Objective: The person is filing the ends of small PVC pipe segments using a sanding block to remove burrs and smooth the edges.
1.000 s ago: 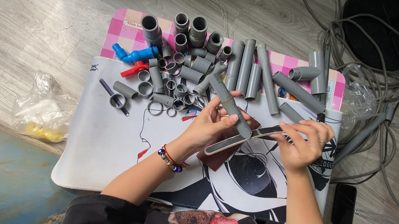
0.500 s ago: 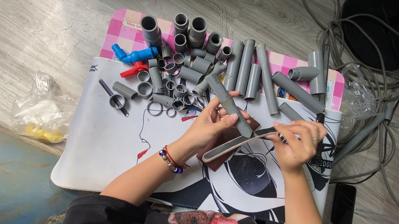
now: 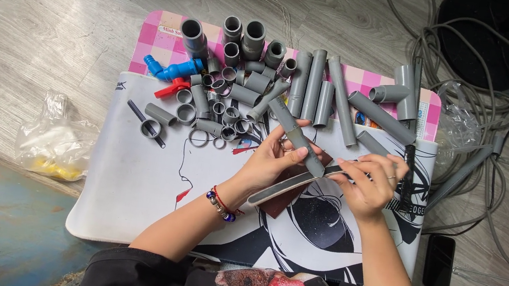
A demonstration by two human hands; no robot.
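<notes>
Seen from above, a person seated at a low counter (image 3: 127,198) covered with a printed white mat works on a length of grey plastic pipe (image 3: 298,137). The left hand (image 3: 272,159) has its grip closed around the pipe, which slants from the far left toward the near right above the mat. The right hand (image 3: 371,183) pinches one end of a long flat grey file (image 3: 292,185), whose strip runs leftward beneath the pipe and crosses it just beside the left thumb. A dark brown sheet (image 3: 283,200) lies on the mat under both hands. On the far side of the counter lies a heap of grey pipe fittings (image 3: 222,92), with a blue valve with a red handle (image 3: 175,72) at its left and a row of longer grey pipes (image 3: 315,85) at its right. A clear plastic bag (image 3: 55,141) sits on the floor at left; tangled grey cables (image 3: 489,123) and a black phone (image 3: 439,262) lie at right.
</notes>
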